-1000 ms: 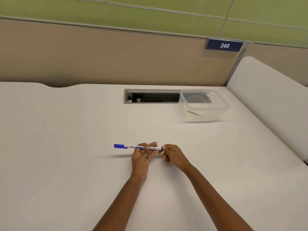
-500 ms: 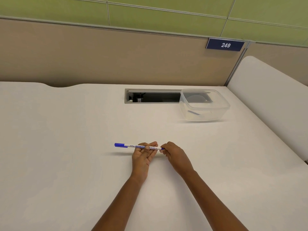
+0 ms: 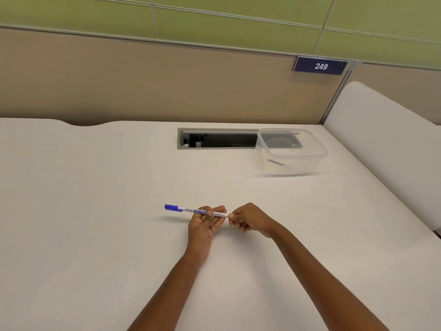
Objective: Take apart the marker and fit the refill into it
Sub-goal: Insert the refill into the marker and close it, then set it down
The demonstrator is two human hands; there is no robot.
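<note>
marker (image 3: 195, 210): right end covered by right hand (image 3: 249, 220), mid-barrel print partly hidden by left hand (image 3: 204, 225) fingers | container (image 3: 290, 152): small dark item inside too faint to be identified | desk slot (image 3: 218, 139): contents too small and dark to be told | forearms: cut off by bottom edge

I saw a white desk (image 3: 95, 211) backed by a tan partition (image 3: 143, 80), green panels (image 3: 214, 22) above, and a "249" plate (image 3: 321, 66) far right.
</note>
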